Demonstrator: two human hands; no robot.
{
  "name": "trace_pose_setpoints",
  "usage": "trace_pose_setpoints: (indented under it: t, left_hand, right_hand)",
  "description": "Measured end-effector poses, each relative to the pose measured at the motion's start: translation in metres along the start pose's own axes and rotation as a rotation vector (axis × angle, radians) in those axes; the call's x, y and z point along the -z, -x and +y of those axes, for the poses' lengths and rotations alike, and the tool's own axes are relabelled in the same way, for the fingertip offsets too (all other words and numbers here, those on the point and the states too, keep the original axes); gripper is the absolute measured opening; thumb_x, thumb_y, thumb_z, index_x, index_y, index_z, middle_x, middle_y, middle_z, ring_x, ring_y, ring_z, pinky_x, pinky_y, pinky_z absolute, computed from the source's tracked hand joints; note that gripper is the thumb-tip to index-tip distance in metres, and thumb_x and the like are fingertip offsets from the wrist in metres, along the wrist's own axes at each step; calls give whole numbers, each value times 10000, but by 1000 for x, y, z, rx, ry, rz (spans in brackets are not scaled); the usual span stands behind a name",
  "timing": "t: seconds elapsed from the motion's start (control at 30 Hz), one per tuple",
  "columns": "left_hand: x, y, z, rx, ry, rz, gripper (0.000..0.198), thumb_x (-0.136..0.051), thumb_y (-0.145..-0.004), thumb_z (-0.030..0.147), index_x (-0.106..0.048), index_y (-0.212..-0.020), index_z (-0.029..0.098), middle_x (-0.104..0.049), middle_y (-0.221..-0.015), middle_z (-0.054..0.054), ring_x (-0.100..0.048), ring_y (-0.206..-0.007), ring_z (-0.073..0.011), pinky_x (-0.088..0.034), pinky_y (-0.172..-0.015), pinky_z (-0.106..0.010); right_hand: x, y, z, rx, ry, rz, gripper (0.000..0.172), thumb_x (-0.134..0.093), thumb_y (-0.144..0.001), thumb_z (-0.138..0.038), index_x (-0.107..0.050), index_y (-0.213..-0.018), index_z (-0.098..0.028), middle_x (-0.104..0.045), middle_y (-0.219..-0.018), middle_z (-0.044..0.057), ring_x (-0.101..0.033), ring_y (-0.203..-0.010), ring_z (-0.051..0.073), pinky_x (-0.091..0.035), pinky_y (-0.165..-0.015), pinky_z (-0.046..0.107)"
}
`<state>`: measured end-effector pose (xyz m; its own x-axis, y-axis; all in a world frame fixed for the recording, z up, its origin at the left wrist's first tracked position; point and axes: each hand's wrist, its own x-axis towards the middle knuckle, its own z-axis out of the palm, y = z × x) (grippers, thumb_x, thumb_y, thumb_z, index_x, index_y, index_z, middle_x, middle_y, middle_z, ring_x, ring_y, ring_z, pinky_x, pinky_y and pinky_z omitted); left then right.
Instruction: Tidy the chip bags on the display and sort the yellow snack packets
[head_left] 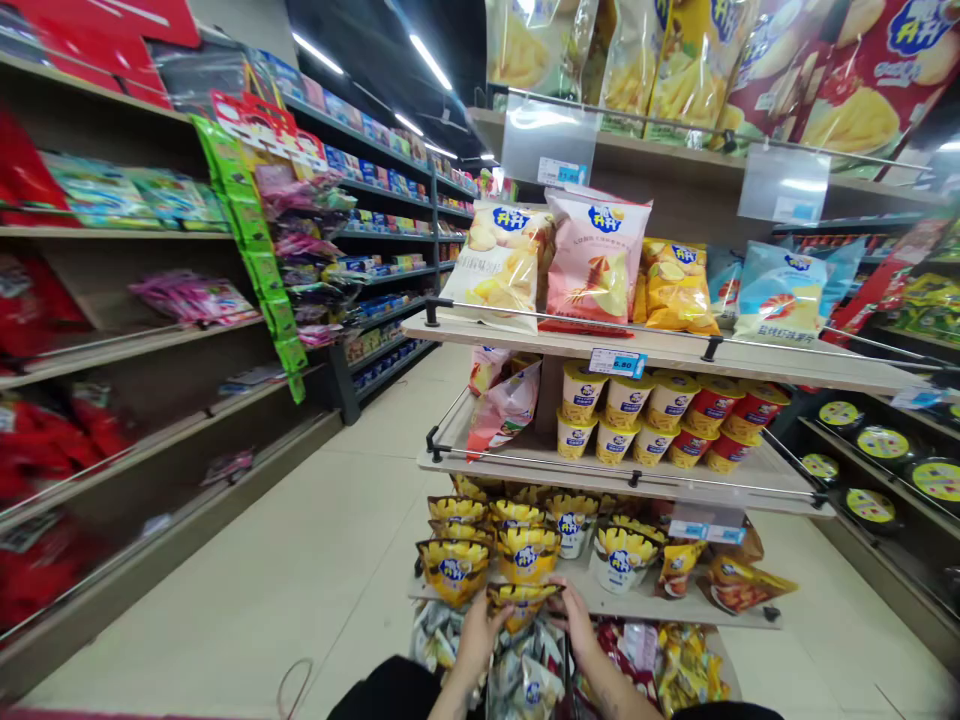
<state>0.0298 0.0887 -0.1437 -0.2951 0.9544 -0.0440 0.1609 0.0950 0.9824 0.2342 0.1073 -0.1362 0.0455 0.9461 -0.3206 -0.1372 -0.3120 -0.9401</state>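
Note:
Low in front of me, my left hand [481, 630] and my right hand [577, 615] grip a yellow snack bag [523, 605] from its two sides. Its dark top edge faces me, and the bag tilts away. Just behind it stand rows of matching yellow bags [527, 553] with a fries-shaped top, on the lowest shelf board [600, 602]. Right of these are white-and-yellow bags [622, 560] of the same cut. Beneath my hands, silver-grey packets [525, 670] fill a bin.
Above, one shelf holds stacked snack cups [626, 400] and a leaning pink bag [506, 405]; a higher one carries chip bags [596, 260]. Metal rails [532, 465] edge the boards. A tiled aisle [360, 500] runs on the left, beside a wooden shelf unit [150, 365].

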Motion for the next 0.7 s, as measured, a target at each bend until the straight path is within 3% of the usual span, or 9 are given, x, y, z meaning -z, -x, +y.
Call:
trace_pose_setpoints:
  t: [0.07,0.17,0.3,0.47,0.6,0.7]
  left_hand:
    - [-5,-7,0,-26,5,14,409,-695,-614,471,-695,-898,176,-762,-1012,-149,-680,-1063,-363,-483,-1021,-504]
    - [-12,-12,-4,-41,13,71,459,-662,-627,467,-646,-972,165,-718,-1122,-177,-617,-1188,-366,-423,-1082,-511]
    - [-21,-15,-10,-8,32,116,537,-669,-610,494,-596,-1023,158,-702,-1102,-182,-623,-1170,-372,-450,-1050,-516]
    - [-31,-19,-9,82,80,175,595,-710,-599,519,-568,-1048,155,-693,-1096,-180,-648,-1124,-371,-504,-985,-517]
    - [-39,-18,-4,120,105,186,537,-746,-635,452,-582,-1065,174,-700,-1111,-158,-646,-1142,-337,-509,-999,-466]
    - [-40,-15,-1,144,99,179,498,-755,-652,414,-601,-1063,180,-715,-1092,-148,-645,-1150,-335,-511,-1000,-454]
  right_hand:
    - [-3,2,3,-72,-78,-10,922,-629,-434,-920,-703,-1034,-225,-667,-1228,138,-621,-1146,373,-540,-849,476]
    - [-13,0,6,-33,-106,2,906,-614,-503,-909,-668,-1087,-218,-619,-1311,152,-569,-1234,362,-530,-892,485]
    - [-29,-9,19,169,-9,-64,774,-844,-519,-604,-596,-1150,-230,-653,-1258,130,-620,-1175,318,-501,-980,469]
    - [-41,-27,30,207,120,76,677,-820,-524,-516,-584,-1077,-206,-709,-1103,131,-678,-1059,329,-516,-965,454]
    - [-48,-33,15,179,314,181,548,-737,-617,-489,-600,-1070,-213,-731,-1017,115,-687,-1039,337,-541,-902,432]
    - [-55,-29,7,188,468,257,566,-690,-664,-453,-591,-1159,-196,-725,-1040,139,-679,-1063,355,-538,-897,435]
